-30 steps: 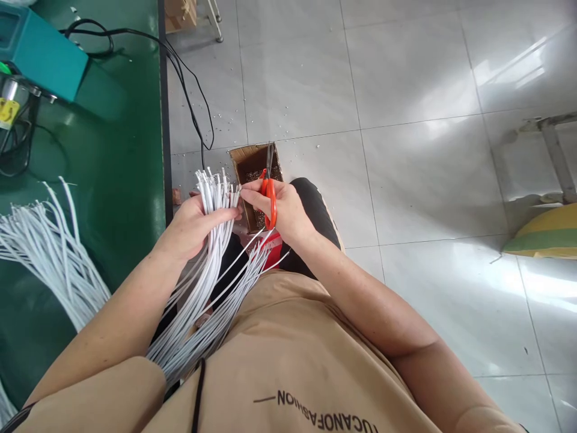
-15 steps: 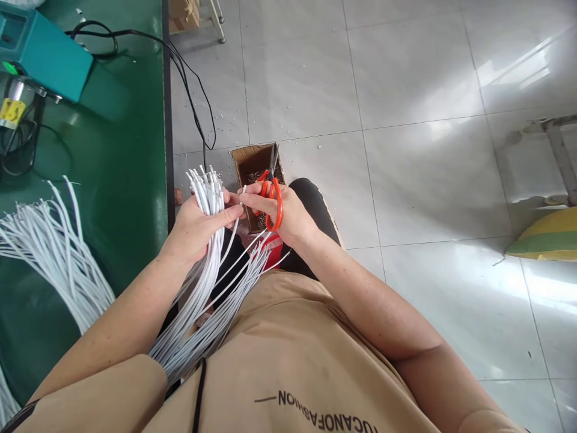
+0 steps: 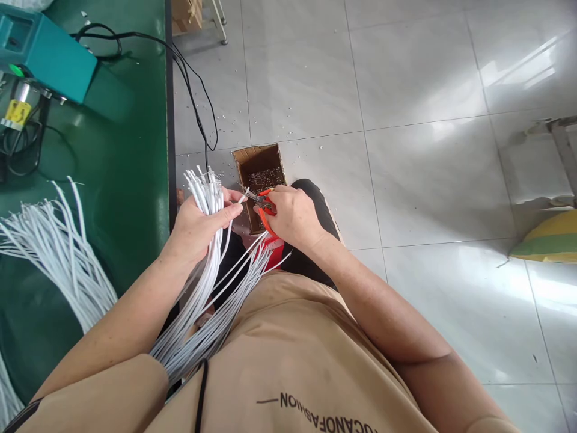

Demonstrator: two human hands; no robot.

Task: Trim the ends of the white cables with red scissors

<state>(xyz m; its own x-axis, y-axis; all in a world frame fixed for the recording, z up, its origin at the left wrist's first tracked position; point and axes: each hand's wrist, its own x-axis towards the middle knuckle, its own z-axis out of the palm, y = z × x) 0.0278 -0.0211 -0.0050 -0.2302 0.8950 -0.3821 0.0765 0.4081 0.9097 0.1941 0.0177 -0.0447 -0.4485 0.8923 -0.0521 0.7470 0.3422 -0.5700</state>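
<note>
My left hand [image 3: 193,225] is closed round a bundle of white cables [image 3: 208,198], their cut ends sticking up above the fingers. Its thumb and forefinger pinch the tip of a single cable set apart from the bundle. My right hand [image 3: 295,213] grips orange-handled scissors [image 3: 267,204], with the blades pointing left at that single cable's end. Whether the blades touch the cable I cannot tell. More loose white cables [image 3: 243,285] run across my lap below the hands. Under the scissors stands an open cardboard box [image 3: 259,157] holding many small clippings.
On the green table [image 3: 130,198] at left lie another bundle of white cables [image 3: 63,252] and a teal machine [image 3: 49,54]. Black cords [image 3: 193,102] hang over the table edge. Small scraps dot the tiled floor. A yellow-green sack [image 3: 550,237] lies at far right.
My right hand has turned the scissors from pointing upward to pointing left, the blades now at the single cable's tip. Its fingers have left that cable. The left hand holds nearly still.
</note>
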